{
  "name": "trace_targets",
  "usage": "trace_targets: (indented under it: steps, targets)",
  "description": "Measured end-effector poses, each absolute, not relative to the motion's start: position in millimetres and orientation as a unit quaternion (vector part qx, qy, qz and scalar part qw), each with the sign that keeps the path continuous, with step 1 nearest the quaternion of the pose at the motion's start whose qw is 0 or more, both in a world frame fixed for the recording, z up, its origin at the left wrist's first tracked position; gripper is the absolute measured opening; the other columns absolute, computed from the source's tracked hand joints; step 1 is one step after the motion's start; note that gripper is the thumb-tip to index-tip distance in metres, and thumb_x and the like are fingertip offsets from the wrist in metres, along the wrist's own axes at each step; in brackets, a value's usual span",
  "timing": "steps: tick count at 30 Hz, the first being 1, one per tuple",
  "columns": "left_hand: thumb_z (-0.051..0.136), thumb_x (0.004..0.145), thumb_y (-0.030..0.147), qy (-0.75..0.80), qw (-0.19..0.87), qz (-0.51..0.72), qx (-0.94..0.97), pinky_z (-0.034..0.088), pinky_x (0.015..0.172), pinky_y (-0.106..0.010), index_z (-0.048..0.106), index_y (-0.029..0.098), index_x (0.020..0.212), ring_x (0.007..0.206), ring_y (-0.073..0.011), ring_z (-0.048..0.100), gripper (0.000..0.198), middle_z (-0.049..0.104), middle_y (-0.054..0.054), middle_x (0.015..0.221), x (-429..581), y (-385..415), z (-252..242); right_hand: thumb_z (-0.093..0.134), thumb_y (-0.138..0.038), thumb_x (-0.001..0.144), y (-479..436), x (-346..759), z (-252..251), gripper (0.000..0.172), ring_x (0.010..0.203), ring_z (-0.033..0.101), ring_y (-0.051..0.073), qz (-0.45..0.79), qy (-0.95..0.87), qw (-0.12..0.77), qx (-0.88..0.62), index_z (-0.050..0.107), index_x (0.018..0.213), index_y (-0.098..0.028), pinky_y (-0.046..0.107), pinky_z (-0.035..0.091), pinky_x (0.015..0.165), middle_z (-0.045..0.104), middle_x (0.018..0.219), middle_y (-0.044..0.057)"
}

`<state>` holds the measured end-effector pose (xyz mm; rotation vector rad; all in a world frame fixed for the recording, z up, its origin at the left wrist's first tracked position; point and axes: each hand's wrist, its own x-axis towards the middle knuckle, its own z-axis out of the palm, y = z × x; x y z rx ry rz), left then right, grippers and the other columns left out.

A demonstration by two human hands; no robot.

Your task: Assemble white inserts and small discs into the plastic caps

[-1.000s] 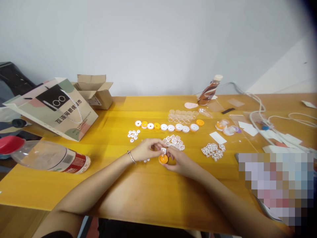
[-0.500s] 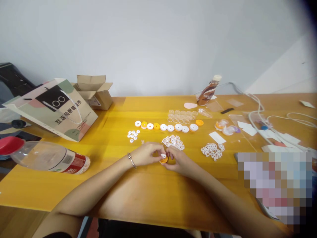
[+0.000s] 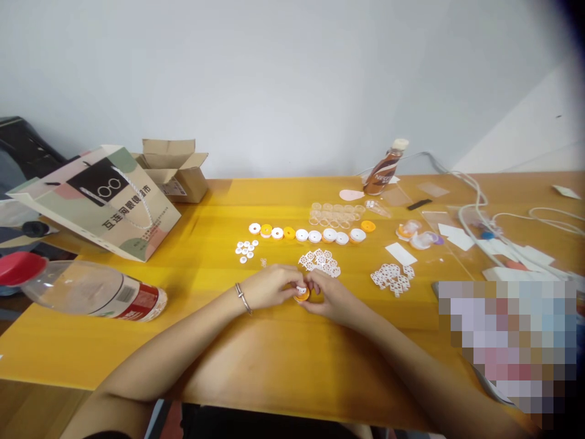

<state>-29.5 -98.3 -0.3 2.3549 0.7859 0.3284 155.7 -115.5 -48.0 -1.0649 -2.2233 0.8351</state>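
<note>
In front of me both hands meet over a small orange round piece [image 3: 301, 299] with a white part [image 3: 301, 290] on its top. My left hand [image 3: 274, 285], with a bracelet at the wrist, closes thumb and fingers on its left side. From the right, my right hand [image 3: 333, 295] pinches the same round piece; fingertips hide some of it. Just beyond my hands lies a pile of white cut-out lattice pieces [image 3: 320, 262]. Farther back runs a row of white and orange discs [image 3: 302, 235]. Several small white round pieces [image 3: 245, 247] lie to the left.
Clear rings [image 3: 336, 214] stand behind the disc row. A second lattice pile [image 3: 392, 278] lies right. A drink bottle [image 3: 382, 171], white cables [image 3: 475, 201] and cards [image 3: 401, 253] are at the right. At left are a paper bag [image 3: 137, 213], cardboard box [image 3: 183, 180] and large plastic bottle [image 3: 91, 289].
Both hands stay at almost the same spot on the orange round piece. The white part on it has shifted slightly under my fingers.
</note>
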Motion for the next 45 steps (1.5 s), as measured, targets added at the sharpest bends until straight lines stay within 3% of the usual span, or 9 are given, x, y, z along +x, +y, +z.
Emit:
trace_targets:
  steps: [8, 28, 34, 39, 45]
  targets:
    - [0.044, 0.080, 0.013, 0.290, 0.262, 0.114, 0.913, 0.040, 0.070, -0.022, 0.055, 0.016, 0.080, 0.075, -0.0123, 0.053, 0.011, 0.058, -0.004, 0.081, -25.9, -105.1, 0.3, 0.058, -0.017, 0.065, -116.7, 154.3, -44.4, 0.015, 0.067, 0.045, 0.013, 0.316, -0.827, 0.256, -0.389, 0.046, 0.075, -0.019, 0.024, 0.037, 0.061, 0.049, 0.072, 0.000]
    - [0.047, 0.079, 0.014, 0.297, 0.276, 0.125, 0.906, 0.042, 0.067, -0.022, 0.054, 0.016, 0.082, 0.074, -0.0122, 0.055, 0.008, 0.059, -0.004, 0.082, -29.1, -102.6, 1.6, 0.059, -0.020, 0.067, -118.6, 152.8, -40.8, 0.011, 0.068, 0.045, 0.014, 0.317, -0.819, 0.292, -0.380, 0.049, 0.071, -0.019, 0.025, 0.039, 0.062, 0.046, 0.071, 0.000]
    - [0.048, 0.080, 0.020, 0.319, 0.329, 0.182, 0.870, 0.043, 0.069, -0.021, 0.054, 0.017, 0.086, 0.074, -0.0097, 0.056, 0.009, 0.060, -0.001, 0.081, -32.5, -102.3, 19.0, 0.060, -0.031, 0.070, -119.1, 149.8, -38.8, 0.025, 0.062, 0.047, 0.009, 0.520, -0.691, 0.342, -0.367, 0.046, 0.088, -0.020, 0.023, 0.041, 0.058, 0.050, 0.076, -0.001]
    - [0.050, 0.079, 0.031, 0.322, 0.371, 0.179, 0.852, 0.044, 0.070, -0.022, 0.055, 0.016, 0.091, 0.077, -0.0107, 0.057, 0.019, 0.062, -0.002, 0.084, -31.3, -87.2, 25.0, 0.064, -0.033, 0.066, -116.2, 148.4, -42.5, 0.032, 0.060, 0.048, 0.007, 0.654, -0.569, 0.377, -0.326, 0.043, 0.087, -0.022, 0.022, 0.042, 0.058, 0.049, 0.072, -0.005]
    - [0.047, 0.080, 0.032, 0.402, 0.226, 0.226, 0.858, 0.043, 0.077, -0.026, 0.053, 0.017, 0.104, 0.083, -0.0139, 0.055, 0.029, 0.059, -0.005, 0.093, -8.7, -21.3, 12.6, 0.068, -0.031, 0.062, -114.5, 151.0, -48.9, 0.037, 0.061, 0.050, 0.007, 0.695, -0.543, 0.345, -0.322, 0.048, 0.091, -0.019, 0.023, 0.044, 0.056, 0.053, 0.073, -0.003]
